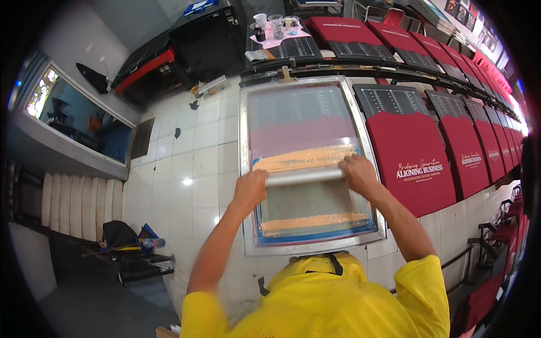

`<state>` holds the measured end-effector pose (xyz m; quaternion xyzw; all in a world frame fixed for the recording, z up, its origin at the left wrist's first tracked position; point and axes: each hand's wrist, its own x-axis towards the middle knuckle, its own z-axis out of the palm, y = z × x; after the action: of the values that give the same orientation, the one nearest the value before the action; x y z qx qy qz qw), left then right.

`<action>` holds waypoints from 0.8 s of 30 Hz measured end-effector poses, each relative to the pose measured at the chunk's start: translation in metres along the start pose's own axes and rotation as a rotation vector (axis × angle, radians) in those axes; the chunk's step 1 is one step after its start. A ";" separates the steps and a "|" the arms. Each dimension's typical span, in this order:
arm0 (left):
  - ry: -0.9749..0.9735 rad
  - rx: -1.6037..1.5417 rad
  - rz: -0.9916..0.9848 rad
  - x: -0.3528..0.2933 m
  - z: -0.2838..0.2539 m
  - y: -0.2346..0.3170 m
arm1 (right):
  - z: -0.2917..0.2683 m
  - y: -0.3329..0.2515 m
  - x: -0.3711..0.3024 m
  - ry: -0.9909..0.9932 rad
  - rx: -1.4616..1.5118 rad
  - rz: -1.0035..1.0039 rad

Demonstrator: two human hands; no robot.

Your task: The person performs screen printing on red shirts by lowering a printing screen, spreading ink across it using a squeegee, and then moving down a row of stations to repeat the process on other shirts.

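Observation:
Both my hands grip a pale squeegee bar (304, 177) that lies across a screen-printing frame. My left hand (249, 190) is closed around its left end, and my right hand (360, 174) around its right end. The frame (244, 129) has a silvery metal rim and a see-through mesh. A band of light orange ink (304, 158) lies on the mesh just beyond the squeegee. Another orange ink strip (315, 223) runs along the near end, by a blue border. Through the far mesh a dark red cloth and a black board show faintly.
Dark red shirts (414, 163) with white print lie on black boards (391, 101) in a row at right. More red shirts (344, 31) line the far side. Plastic cups (275, 25) stand on a pink sheet at the back. A cluttered low table (143, 256) stands at left.

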<state>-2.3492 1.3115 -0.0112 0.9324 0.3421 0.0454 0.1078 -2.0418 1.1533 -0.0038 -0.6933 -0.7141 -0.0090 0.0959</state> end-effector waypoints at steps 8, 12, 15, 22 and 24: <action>0.117 -0.058 0.064 -0.152 0.005 0.071 | -0.024 -0.070 -0.137 -0.006 0.078 -0.023; 0.140 -0.077 0.052 -0.165 0.026 0.078 | -0.015 -0.074 -0.149 -0.006 0.051 -0.031; 0.186 -0.032 0.088 -0.149 0.033 0.069 | 0.000 -0.064 -0.134 0.054 -0.007 -0.016; 0.187 -0.014 0.123 -0.043 0.025 0.015 | 0.015 -0.013 -0.040 0.008 -0.057 -0.017; 0.124 -0.034 0.088 -0.021 0.022 0.005 | 0.012 -0.002 -0.015 -0.004 -0.044 -0.013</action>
<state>-2.3581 1.2905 -0.0315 0.9399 0.3061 0.1136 0.1002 -2.0445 1.1400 -0.0178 -0.6907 -0.7184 -0.0240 0.0794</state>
